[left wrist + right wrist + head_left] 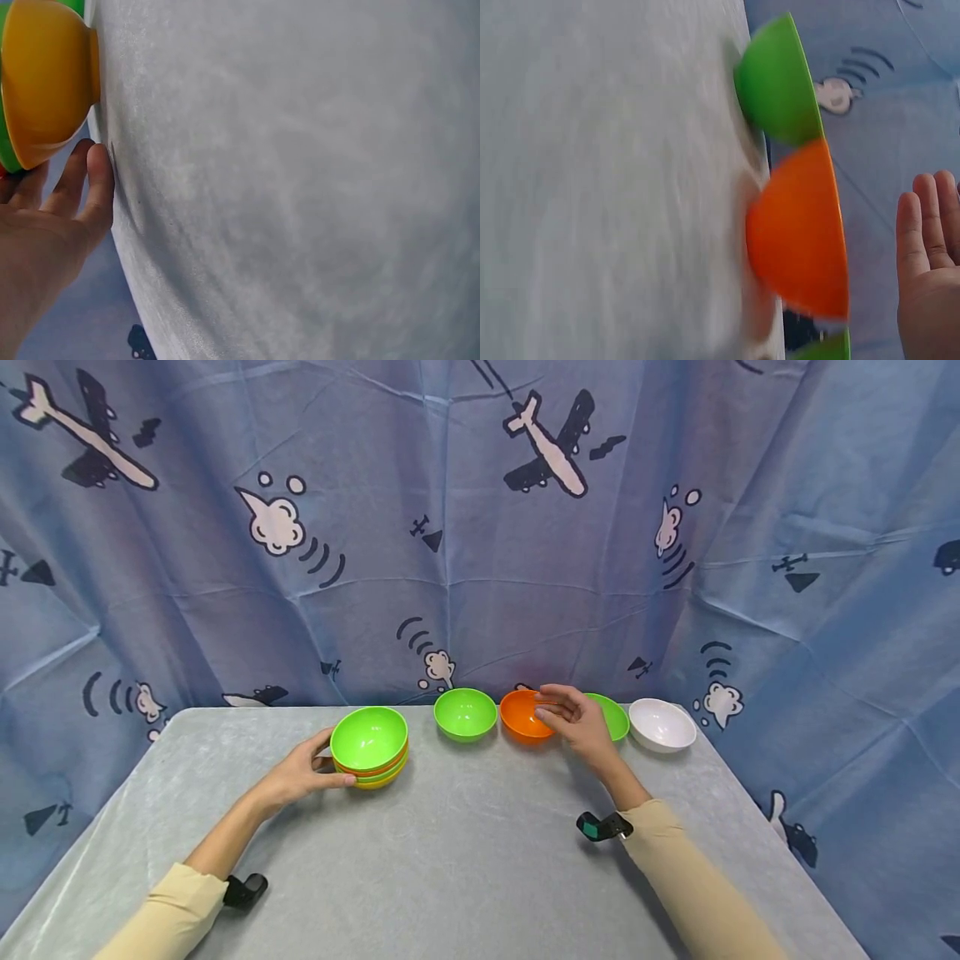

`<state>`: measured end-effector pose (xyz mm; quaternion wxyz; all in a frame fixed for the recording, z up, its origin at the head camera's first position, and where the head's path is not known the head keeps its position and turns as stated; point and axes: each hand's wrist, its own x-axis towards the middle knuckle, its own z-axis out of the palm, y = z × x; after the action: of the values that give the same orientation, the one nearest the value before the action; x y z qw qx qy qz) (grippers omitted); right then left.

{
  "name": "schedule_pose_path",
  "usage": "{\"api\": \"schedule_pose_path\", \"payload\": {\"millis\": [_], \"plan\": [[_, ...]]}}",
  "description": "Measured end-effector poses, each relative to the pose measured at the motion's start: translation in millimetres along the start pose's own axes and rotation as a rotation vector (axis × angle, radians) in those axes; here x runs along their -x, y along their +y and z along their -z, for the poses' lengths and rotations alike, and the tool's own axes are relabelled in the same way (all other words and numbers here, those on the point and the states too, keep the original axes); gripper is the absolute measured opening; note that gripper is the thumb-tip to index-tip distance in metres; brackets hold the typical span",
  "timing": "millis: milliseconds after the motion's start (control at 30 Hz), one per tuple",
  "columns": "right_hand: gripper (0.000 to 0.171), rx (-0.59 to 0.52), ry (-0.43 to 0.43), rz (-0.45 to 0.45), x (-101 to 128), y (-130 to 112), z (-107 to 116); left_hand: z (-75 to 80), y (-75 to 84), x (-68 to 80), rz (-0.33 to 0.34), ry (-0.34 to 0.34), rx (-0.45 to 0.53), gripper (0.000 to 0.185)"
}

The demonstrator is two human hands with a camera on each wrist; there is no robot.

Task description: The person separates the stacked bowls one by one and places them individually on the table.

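A stack of bowls (370,743) stands at the left of the table, with a green bowl on top, orange and green rims under it and a yellow bowl (49,82) at the bottom. My left hand (300,770) holds the stack from its left side, thumb along the front and fingers round behind. My right hand (573,722) hovers above the right side of an orange bowl (519,720), its fingers extended and holding nothing. In the right wrist view, those fingers (934,225) are apart from the orange bowl. A green bowl (613,718) is partly hidden behind the right hand.
Another green bowl (465,717) stands left of the orange one, and a white bowl (663,727) ends the row at the right. The row lies along the back edge of the grey-covered table (465,860). A blue patterned curtain (375,543) hangs behind.
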<state>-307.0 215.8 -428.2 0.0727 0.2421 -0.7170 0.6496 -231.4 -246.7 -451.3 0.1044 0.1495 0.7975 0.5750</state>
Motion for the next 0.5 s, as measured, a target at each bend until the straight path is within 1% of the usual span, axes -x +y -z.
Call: {"api": "schedule_pose_path", "payload": {"millis": [200, 333, 500], "plan": [[0.04, -0.064, -0.083, 0.044, -10.4, -0.6, -36.9, 0.7, -2.1, 1.0, -0.005, 0.008, -0.014, 0.093], [0.039, -0.109, -0.119, 0.046, -15.2, 1.2, -62.4, 1.0, -4.1, 0.5, -0.007, 0.016, -0.019, 0.093], [0.043, -0.12, -0.175, 0.032, -19.1, 2.9, -92.9, 1.4, -3.3, -0.8, -0.002, 0.012, -0.01, 0.094]]}}
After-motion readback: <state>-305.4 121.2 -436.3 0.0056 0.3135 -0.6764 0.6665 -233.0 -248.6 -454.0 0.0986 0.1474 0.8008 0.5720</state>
